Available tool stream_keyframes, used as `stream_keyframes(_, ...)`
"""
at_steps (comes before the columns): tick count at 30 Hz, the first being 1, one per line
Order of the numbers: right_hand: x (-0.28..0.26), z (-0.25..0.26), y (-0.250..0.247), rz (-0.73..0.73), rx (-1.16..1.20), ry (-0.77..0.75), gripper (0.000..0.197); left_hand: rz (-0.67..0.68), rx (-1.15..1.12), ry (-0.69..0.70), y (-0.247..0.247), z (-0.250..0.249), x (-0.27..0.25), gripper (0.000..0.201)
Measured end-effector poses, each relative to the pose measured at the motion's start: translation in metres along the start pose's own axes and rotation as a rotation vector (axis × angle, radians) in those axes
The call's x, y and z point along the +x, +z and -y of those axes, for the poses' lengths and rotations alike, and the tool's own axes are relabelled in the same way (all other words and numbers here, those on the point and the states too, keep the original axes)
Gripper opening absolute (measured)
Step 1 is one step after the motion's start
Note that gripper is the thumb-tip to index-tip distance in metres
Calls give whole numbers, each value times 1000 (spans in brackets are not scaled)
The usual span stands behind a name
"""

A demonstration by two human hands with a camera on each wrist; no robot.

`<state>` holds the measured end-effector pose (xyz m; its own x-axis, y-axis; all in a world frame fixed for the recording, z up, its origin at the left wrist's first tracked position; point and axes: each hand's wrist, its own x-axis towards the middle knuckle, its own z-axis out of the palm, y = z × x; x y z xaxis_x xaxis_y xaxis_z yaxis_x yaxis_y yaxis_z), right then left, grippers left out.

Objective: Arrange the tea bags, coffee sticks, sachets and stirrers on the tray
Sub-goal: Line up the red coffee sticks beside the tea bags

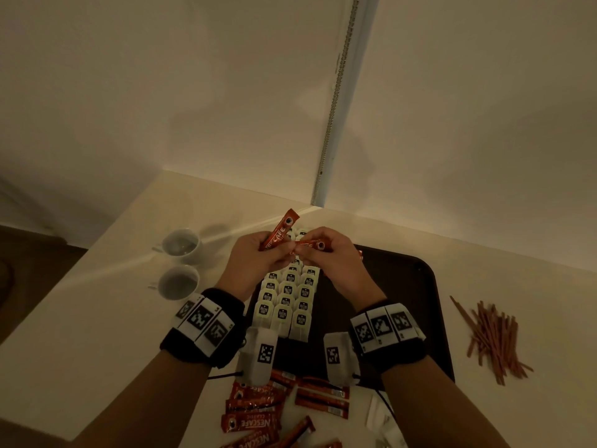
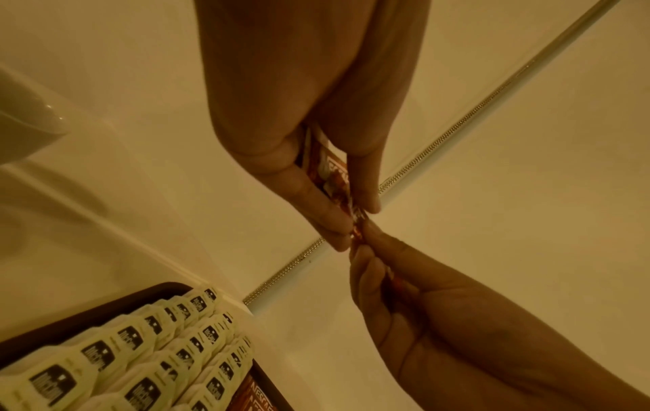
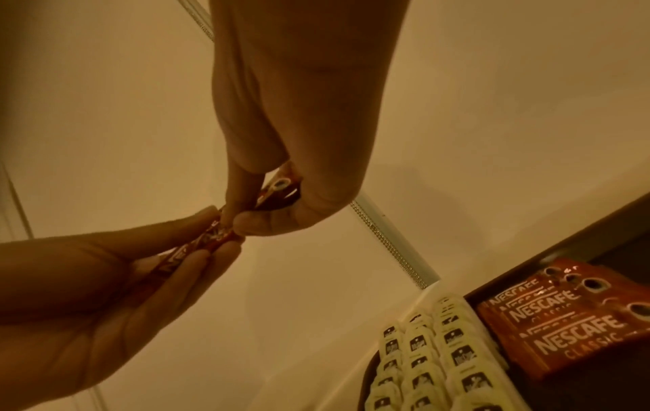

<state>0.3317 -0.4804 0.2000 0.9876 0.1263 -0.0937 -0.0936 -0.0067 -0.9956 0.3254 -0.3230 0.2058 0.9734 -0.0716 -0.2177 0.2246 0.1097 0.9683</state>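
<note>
Both hands are raised over the far end of the dark tray [image 1: 420,286]. My left hand [image 1: 274,250] grips a red coffee stick [image 1: 281,231] that points up and away. My right hand [image 1: 307,250] pinches a second coffee stick [image 1: 315,244] lying crosswise. The two sticks meet end to end between the fingertips; the right wrist view shows the left hand's stick [image 3: 190,253] touching the right hand's stick [image 3: 278,189]. Tea bags [image 1: 287,295] fill three neat rows on the tray's left side. A few coffee sticks [image 3: 570,314] lie stacked on the tray beside them.
Several loose coffee sticks [image 1: 258,412] lie on the white table by its near edge, with white sachets [image 1: 384,421] to their right. A pile of brown stirrers [image 1: 494,341] lies right of the tray. Two white cups [image 1: 181,245] [image 1: 177,282] stand left of it.
</note>
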Motion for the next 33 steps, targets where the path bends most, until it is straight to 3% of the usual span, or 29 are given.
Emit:
stream_keyframes(7, -7, 8, -13, -56, -28, 38, 10, -51, -91, -4, -2, -1, -10, 5)
stream_keyframes(11, -12, 11, -18, -20, -43, 58, 20, -64, -115, 12, -3, -1, -11, 6)
stream_keyframes(17, -15, 16, -31, 13, -245, 22, 19, -8, -129, -8, -8, -3, -10, 4)
stream_keyframes(21, -10, 11, -53, -104, -221, 30, 17, -44, -159, -81, -13, -4, -9, 16)
stream_keyframes(26, -1, -39, -99, -370, -421, 130, 10, -89, -147, -163, -29, -1, -8, 27)
stream_keyframes(29, -1, -77, -115, -381, -637, 241, 12, -97, -129, -177, -33, 3, -7, 27)
stream_keyframes(33, -2, -111, -118, -359, -669, 417, 13, -91, -101, -194, -32, 4, -7, 28)
